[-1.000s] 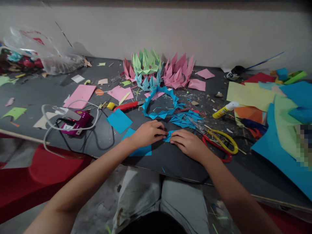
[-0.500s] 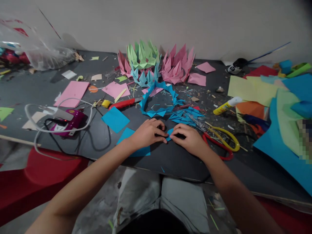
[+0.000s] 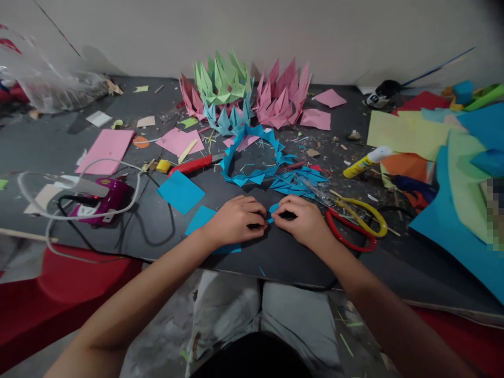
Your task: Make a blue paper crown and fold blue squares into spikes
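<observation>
A small piece of blue paper (image 3: 273,209) is pinched between my two hands over the front of the dark table. My left hand (image 3: 244,218) has its fingers closed on the paper's left side, and my right hand (image 3: 296,214) grips it from the right. The fingers hide most of its shape. Just beyond stands a ring of folded blue paper (image 3: 255,177), with folded blue pieces (image 3: 297,181) heaped at its right. Two flat blue sheets (image 3: 181,192) lie left of my hands, one partly under my left forearm.
Green, light blue and pink folded-paper rings (image 3: 281,107) stand at the back. Scissors (image 3: 354,239), a glue stick (image 3: 367,161) and coloured sheets (image 3: 407,131) lie right. A red cutter (image 3: 192,165) and a purple corded device (image 3: 108,202) are left.
The camera view has shifted slightly. My left fingers have curled in more tightly, and the small blue paper shows less between my hands.
</observation>
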The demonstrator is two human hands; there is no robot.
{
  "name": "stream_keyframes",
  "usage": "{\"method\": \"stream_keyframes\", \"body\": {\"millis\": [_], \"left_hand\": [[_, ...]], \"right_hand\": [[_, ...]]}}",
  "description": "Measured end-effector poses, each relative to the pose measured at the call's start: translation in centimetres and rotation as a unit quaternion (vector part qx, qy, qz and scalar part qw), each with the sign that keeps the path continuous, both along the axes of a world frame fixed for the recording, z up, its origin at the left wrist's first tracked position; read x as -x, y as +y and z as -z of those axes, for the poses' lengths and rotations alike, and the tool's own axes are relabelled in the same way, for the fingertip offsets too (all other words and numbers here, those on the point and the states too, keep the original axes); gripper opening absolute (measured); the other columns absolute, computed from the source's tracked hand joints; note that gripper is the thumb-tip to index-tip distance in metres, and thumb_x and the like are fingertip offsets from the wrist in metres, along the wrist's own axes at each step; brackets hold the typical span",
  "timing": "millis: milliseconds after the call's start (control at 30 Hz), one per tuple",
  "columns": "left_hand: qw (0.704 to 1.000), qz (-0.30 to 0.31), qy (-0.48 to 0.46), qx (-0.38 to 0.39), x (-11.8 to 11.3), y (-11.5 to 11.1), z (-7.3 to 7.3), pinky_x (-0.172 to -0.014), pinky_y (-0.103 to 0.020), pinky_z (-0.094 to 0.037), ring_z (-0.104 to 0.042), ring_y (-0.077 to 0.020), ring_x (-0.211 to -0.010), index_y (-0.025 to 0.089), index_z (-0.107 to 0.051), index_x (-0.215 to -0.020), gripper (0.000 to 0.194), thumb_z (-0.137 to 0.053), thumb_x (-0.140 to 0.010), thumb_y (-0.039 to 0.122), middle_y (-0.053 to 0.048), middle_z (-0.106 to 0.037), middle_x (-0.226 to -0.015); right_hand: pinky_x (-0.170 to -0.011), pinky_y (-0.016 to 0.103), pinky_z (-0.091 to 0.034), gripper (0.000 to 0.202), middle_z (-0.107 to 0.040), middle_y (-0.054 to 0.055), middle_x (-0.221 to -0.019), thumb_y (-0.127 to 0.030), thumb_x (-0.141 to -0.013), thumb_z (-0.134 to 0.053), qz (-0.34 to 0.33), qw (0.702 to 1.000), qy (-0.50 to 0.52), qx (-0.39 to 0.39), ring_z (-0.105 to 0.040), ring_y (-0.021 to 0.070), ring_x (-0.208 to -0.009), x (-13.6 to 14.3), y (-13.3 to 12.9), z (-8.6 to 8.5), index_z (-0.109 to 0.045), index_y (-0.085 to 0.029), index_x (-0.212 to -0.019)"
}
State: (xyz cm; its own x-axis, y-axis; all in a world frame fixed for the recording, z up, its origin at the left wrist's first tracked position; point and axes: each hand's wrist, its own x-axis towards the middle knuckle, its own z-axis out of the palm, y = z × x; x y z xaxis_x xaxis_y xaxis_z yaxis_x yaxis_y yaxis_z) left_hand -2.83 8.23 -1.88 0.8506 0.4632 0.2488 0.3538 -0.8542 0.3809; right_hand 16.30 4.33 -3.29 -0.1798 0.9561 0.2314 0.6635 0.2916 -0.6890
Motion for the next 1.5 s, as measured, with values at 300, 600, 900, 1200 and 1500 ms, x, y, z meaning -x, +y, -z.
{"method": "stream_keyframes", "body": {"millis": [300,600,900,1200,1500], "left_hand": [[0.995,0.037,-0.050,-0.077,0.1,-0.4,-0.3,-0.065,-0.027,-0.043,-0.061,-0.0143,-0.074,0.017,-0.064,-0.065,0.028,-0.043,-0.083,0.023,-0.004,-0.069,-0.076],[0.991,0.072,-0.002,-0.114,0.1,-0.5,-0.4,-0.070,-0.029,-0.046,-0.062,-0.0170,-0.085,0.016,-0.067,-0.085,0.028,-0.044,-0.085,0.032,-0.006,-0.069,-0.090],[0.997,0.053,-0.011,-0.057,-0.1,-0.9,-0.3,-0.074,-0.028,-0.045,-0.060,-0.0165,-0.083,0.014,-0.065,-0.089,0.030,-0.043,-0.085,0.034,-0.007,-0.068,-0.091],[0.996,-0.028,0.053,-0.064,-1.0,-1.6,-1.0,-0.064,-0.028,-0.039,-0.058,-0.0150,-0.074,0.017,-0.068,-0.074,0.032,-0.042,-0.086,0.031,-0.004,-0.064,-0.076],[0.998,-0.010,0.043,-0.033,-0.1,-1.9,-1.3,-0.072,-0.029,-0.043,-0.060,-0.0163,-0.081,0.016,-0.068,-0.085,0.027,-0.046,-0.085,0.031,-0.004,-0.068,-0.086]], "right_hand": [[-0.065,0.026,-0.042,0.010,-0.062,0.000,-0.073,-0.015,-0.069,-0.062,-0.009,0.999,-0.023,0.020,-0.058,0.0146,-0.070,0.2,0.4,-0.7,-0.061,-0.021,-0.061],[-0.066,0.027,-0.042,0.007,-0.061,0.001,-0.074,-0.016,-0.070,-0.063,-0.028,0.999,-0.026,0.031,-0.058,0.0146,-0.070,-0.1,0.7,-0.4,-0.063,-0.021,-0.065],[-0.066,0.026,-0.041,0.008,-0.057,0.001,-0.073,-0.016,-0.071,-0.063,-0.028,0.998,-0.031,0.047,-0.055,0.0143,-0.070,0.0,0.7,-0.4,-0.061,-0.020,-0.065],[-0.073,0.029,-0.041,0.009,-0.053,0.002,-0.080,-0.023,-0.075,-0.062,-0.050,0.997,-0.042,0.036,-0.052,0.0176,-0.081,-0.7,0.3,-0.1,-0.054,-0.020,-0.073],[-0.067,0.027,-0.040,0.013,-0.054,0.001,-0.080,-0.007,-0.074,-0.056,-0.097,0.989,-0.018,0.109,-0.052,0.0148,-0.075,-1.5,1.1,-1.0,-0.054,-0.019,-0.073]]}}
